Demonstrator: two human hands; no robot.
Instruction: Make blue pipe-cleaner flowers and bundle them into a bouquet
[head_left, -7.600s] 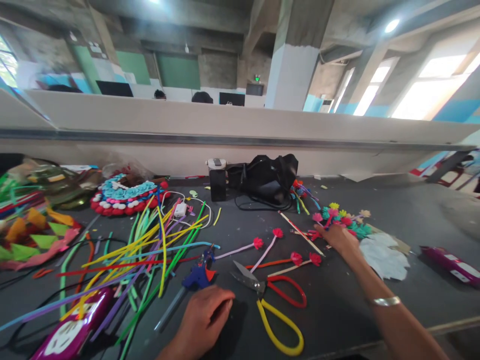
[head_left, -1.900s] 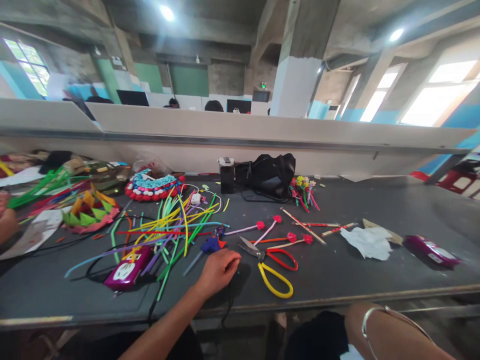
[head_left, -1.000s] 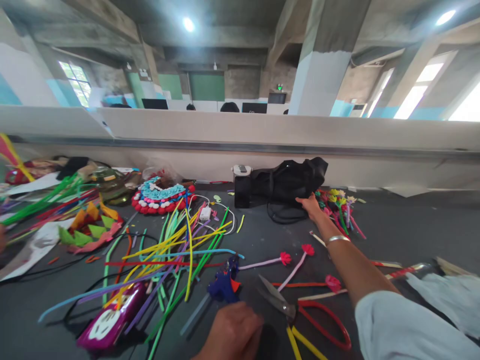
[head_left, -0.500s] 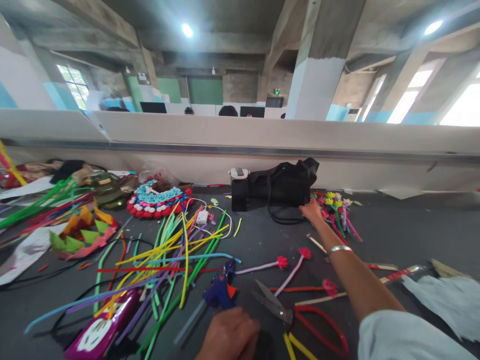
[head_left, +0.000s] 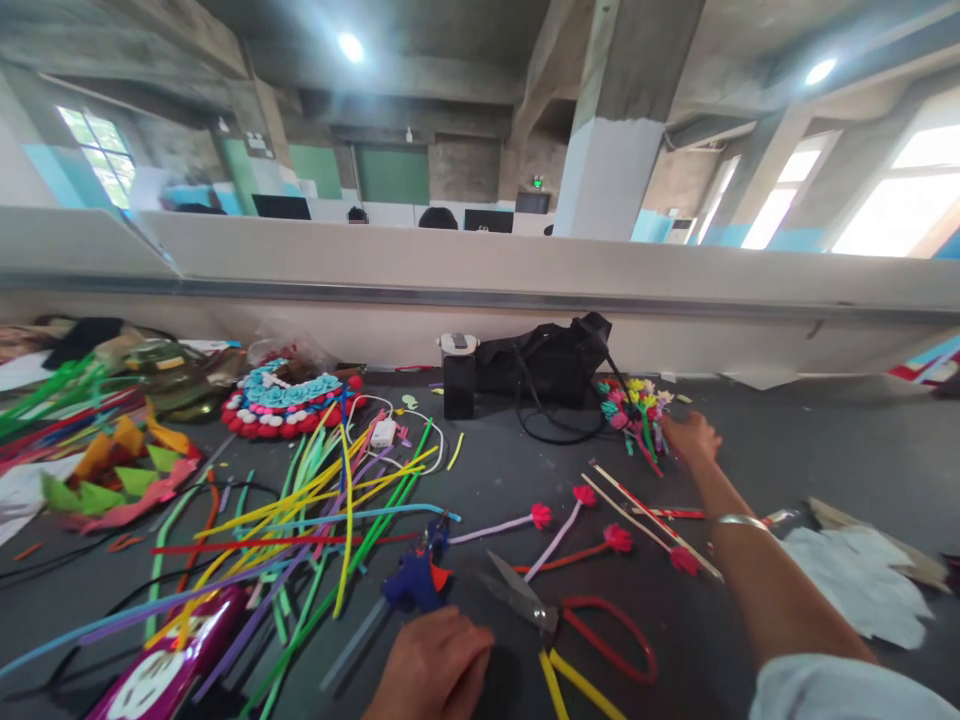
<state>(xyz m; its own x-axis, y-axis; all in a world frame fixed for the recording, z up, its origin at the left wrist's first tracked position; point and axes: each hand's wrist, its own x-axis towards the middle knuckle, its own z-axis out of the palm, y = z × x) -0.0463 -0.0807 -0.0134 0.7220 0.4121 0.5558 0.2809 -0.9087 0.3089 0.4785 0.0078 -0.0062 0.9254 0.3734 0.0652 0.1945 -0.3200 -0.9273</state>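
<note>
My left hand [head_left: 439,660] rests at the near edge with its fingers curled in, and nothing shows in it. Just beyond it lies a blue glue gun [head_left: 416,580] with a clear glue stick in its back. My right hand [head_left: 694,437], with a bangle at the wrist, reaches out at the right edge of a bunch of pipe-cleaner flowers [head_left: 641,415]. Its fingers look apart, slightly blurred; whether they touch the bunch I cannot tell. Red-handled scissors [head_left: 551,612] lie partly open between my arms. Beyond them are pipe cleaners with red flower heads [head_left: 583,495].
Loose coloured pipe cleaners [head_left: 345,520] cover the left side, near a purple device [head_left: 176,660] and a paper crown [head_left: 124,475]. A black bag [head_left: 544,365] and a black bottle [head_left: 459,385] stand by the partition. Crumpled white paper [head_left: 855,580] lies at right.
My right hand has moved from the black bag's near right end to the right side of the flower bunch. The view has turned slightly right. My left hand stays by the glue gun.
</note>
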